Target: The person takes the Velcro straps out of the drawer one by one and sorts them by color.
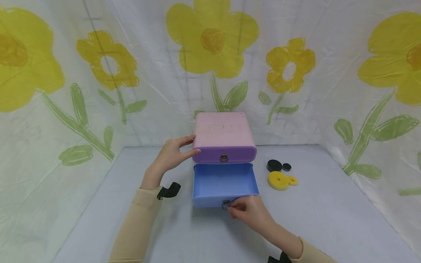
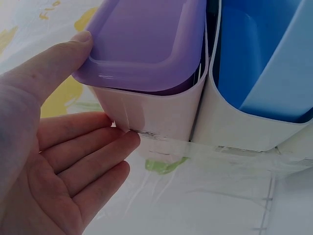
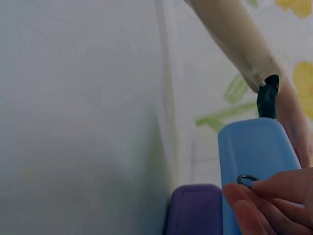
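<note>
A two-tier drawer box has a pink upper case with a purple drawer front, pushed in. Below it, the blue drawer is pulled far out, its bare floor showing. With fairly straight fingers, my left hand touches the upper tier at its left: the thumb lies against the purple front's edge, the fingertips at the pink side. My right hand pinches the small metal ring pull on the blue drawer's front between thumb and index finger. The lower case's pale wall shows in the left wrist view.
Right of the drawers lie a large black disc, a small black disc, a large yellow ring and a small yellow ring. A flower-printed curtain hangs behind the table.
</note>
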Demonstrator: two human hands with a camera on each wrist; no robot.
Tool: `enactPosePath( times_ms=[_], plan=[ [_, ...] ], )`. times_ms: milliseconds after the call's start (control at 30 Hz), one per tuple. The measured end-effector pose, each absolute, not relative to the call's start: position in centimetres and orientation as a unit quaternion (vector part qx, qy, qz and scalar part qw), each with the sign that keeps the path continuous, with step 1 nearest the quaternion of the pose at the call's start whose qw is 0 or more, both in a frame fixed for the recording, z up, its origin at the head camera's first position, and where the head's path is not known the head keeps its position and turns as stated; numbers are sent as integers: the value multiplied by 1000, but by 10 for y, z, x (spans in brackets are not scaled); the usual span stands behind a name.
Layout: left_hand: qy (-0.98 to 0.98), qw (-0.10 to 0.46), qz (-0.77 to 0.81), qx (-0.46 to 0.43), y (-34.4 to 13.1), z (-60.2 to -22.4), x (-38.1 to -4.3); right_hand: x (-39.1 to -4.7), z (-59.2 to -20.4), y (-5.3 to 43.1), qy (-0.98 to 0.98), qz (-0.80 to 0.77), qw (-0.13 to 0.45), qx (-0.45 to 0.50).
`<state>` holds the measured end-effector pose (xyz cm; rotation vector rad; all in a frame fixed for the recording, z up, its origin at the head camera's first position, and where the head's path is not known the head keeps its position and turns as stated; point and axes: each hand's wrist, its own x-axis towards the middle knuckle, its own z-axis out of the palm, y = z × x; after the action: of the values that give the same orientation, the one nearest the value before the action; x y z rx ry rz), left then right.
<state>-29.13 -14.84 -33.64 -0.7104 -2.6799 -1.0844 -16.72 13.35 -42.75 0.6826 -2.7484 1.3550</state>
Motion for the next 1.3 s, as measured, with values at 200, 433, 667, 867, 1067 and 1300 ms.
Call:
enactPosePath(
  times_ms=[200,433,667,867,1067,1300],
  plan=[
    [-897,82,-364,-236,-148,-337,-292,-171,-421,134,-879,430,9,207],
    [-899,81,-360,-236,-149,-337,-292,-176,-417,133,-880,429,22,202],
    [-898,82,-364,-232,-149,-337,-291,-187,-417,131,-875,439,38,200],
    [-897,82,-364,-235,-149,-337,-292,-196,-418,131,-870,453,28,192],
    [-898,84,-361,-235,-149,-337,-293,-207,-418,128,-871,456,33,177],
    [-899,85,-358,-237,-148,-337,-293,-218,-418,124,-873,458,39,166]
  ],
)
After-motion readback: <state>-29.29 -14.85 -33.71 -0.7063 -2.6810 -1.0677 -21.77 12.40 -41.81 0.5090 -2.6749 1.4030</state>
